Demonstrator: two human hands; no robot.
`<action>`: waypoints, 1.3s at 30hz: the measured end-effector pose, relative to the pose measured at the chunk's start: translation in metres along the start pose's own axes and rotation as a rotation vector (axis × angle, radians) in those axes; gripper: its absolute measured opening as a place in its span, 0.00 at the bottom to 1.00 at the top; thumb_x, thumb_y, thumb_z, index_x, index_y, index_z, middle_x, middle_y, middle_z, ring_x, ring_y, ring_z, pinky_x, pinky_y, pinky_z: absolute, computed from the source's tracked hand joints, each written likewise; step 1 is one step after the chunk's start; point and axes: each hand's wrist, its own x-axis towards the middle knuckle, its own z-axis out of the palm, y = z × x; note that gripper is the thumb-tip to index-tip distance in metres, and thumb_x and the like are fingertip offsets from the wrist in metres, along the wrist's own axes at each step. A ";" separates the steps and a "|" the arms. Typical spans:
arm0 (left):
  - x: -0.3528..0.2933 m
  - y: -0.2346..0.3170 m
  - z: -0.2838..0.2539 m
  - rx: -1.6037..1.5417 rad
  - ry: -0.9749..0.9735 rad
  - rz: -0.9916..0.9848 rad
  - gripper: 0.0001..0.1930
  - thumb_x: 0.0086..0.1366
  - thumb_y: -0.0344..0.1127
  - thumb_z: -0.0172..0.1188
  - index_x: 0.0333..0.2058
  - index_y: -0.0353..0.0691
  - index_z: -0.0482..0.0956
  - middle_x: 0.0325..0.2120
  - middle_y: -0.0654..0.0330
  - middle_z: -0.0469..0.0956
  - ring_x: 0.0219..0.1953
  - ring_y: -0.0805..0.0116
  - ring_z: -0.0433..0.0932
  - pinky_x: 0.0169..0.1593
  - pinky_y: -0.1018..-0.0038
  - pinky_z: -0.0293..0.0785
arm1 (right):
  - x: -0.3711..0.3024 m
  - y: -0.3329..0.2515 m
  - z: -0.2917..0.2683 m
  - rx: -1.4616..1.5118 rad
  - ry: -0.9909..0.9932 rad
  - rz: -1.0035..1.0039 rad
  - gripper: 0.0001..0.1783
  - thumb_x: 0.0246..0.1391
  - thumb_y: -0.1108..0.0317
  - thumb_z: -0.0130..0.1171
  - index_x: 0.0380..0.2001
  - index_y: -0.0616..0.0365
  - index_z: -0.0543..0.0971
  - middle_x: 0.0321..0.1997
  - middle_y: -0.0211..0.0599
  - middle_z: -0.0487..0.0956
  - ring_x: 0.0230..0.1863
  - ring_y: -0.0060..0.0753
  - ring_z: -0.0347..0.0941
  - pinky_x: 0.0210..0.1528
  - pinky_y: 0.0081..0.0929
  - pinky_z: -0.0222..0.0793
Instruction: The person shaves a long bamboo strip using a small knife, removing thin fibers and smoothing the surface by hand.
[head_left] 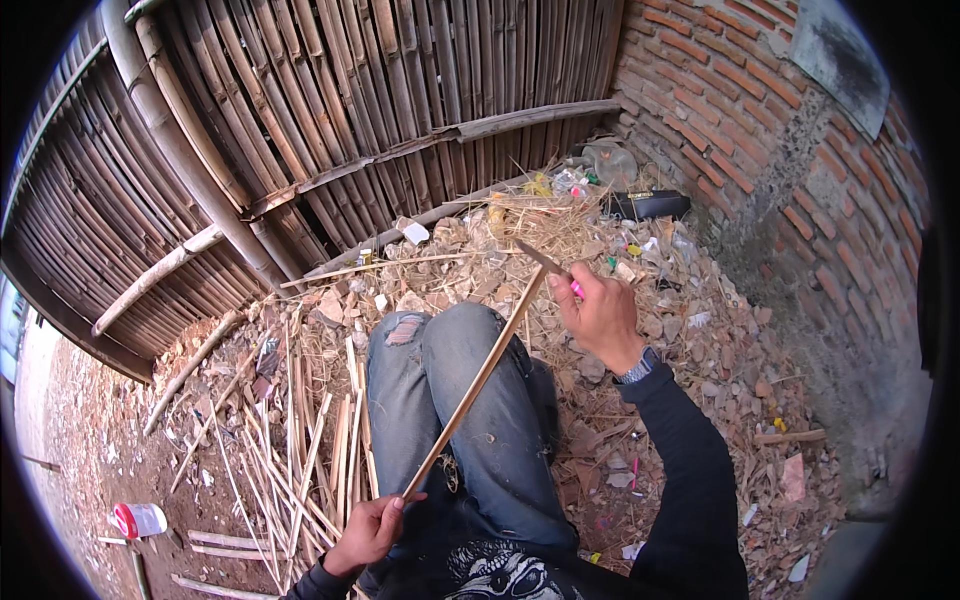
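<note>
My left hand [368, 533] is closed around the lower end of a long, thin bamboo strip [470, 393], which slants up across my jeans. In my right hand [603, 312] is a knife [538, 257], its dark blade pointing up and left and a bit of pink showing at the grip. The blade meets or crosses the strip's upper end; whether it cuts into it I cannot tell. Left of my legs lies a loose pile of pale split bamboo strips [300, 470].
A bamboo fence [350, 110] stands ahead, and a brick wall [730, 110] rises at the right. Broken rubble [700, 400] covers the ground, with straw and litter near a black case [648, 205]. A clear plastic container with a red end [138, 520] lies at the lower left.
</note>
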 end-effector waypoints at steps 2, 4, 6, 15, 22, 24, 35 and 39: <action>0.003 -0.001 0.001 0.186 0.075 0.081 0.21 0.82 0.42 0.45 0.57 0.33 0.82 0.14 0.73 0.63 0.17 0.83 0.61 0.25 0.78 0.61 | -0.013 -0.029 0.012 -0.018 -0.070 -0.226 0.24 0.69 0.44 0.53 0.36 0.56 0.79 0.14 0.42 0.76 0.18 0.50 0.79 0.19 0.47 0.71; 0.004 -0.005 0.001 0.243 0.105 0.062 0.19 0.81 0.41 0.47 0.55 0.36 0.83 0.13 0.70 0.63 0.16 0.80 0.62 0.24 0.75 0.63 | -0.027 -0.040 0.029 -0.013 -0.090 -0.263 0.24 0.67 0.43 0.55 0.36 0.55 0.79 0.15 0.41 0.77 0.18 0.49 0.79 0.19 0.47 0.71; 0.006 -0.005 0.001 0.382 0.171 0.102 0.18 0.80 0.40 0.49 0.54 0.37 0.84 0.11 0.63 0.64 0.14 0.74 0.65 0.23 0.71 0.64 | -0.031 -0.040 0.032 -0.018 -0.105 -0.301 0.24 0.66 0.42 0.56 0.36 0.54 0.79 0.16 0.41 0.77 0.18 0.48 0.79 0.20 0.46 0.72; 0.016 -0.013 0.005 0.500 0.241 0.162 0.18 0.80 0.40 0.49 0.50 0.37 0.86 0.11 0.53 0.67 0.12 0.62 0.71 0.23 0.66 0.67 | -0.013 -0.048 0.015 -0.130 0.074 -0.434 0.23 0.61 0.44 0.62 0.34 0.56 0.80 0.19 0.41 0.79 0.20 0.43 0.80 0.20 0.38 0.73; 0.015 -0.015 0.003 0.488 0.254 0.159 0.18 0.80 0.41 0.49 0.50 0.37 0.86 0.11 0.53 0.67 0.13 0.63 0.71 0.23 0.65 0.66 | -0.013 -0.053 0.014 -0.170 0.063 -0.455 0.23 0.61 0.44 0.62 0.31 0.56 0.79 0.19 0.40 0.79 0.22 0.42 0.81 0.23 0.37 0.75; 0.013 -0.024 -0.001 0.459 0.273 0.152 0.18 0.79 0.42 0.50 0.49 0.37 0.87 0.11 0.53 0.68 0.13 0.62 0.71 0.23 0.65 0.66 | -0.013 -0.054 0.015 -0.160 0.059 -0.453 0.23 0.61 0.44 0.62 0.31 0.55 0.79 0.19 0.40 0.79 0.22 0.42 0.81 0.23 0.37 0.75; 0.003 -0.022 -0.002 0.561 0.424 0.210 0.16 0.75 0.42 0.58 0.47 0.36 0.87 0.16 0.50 0.75 0.17 0.58 0.79 0.26 0.66 0.71 | -0.020 -0.064 0.004 -0.090 0.022 -0.417 0.25 0.58 0.43 0.66 0.27 0.55 0.79 0.15 0.38 0.75 0.20 0.40 0.79 0.22 0.38 0.74; 0.000 -0.018 -0.003 0.577 0.437 0.149 0.16 0.74 0.42 0.59 0.47 0.36 0.87 0.17 0.49 0.77 0.19 0.58 0.81 0.26 0.67 0.72 | -0.011 -0.054 0.000 0.113 -0.117 -0.198 0.29 0.60 0.44 0.66 0.21 0.61 0.77 0.13 0.45 0.73 0.18 0.43 0.76 0.22 0.39 0.69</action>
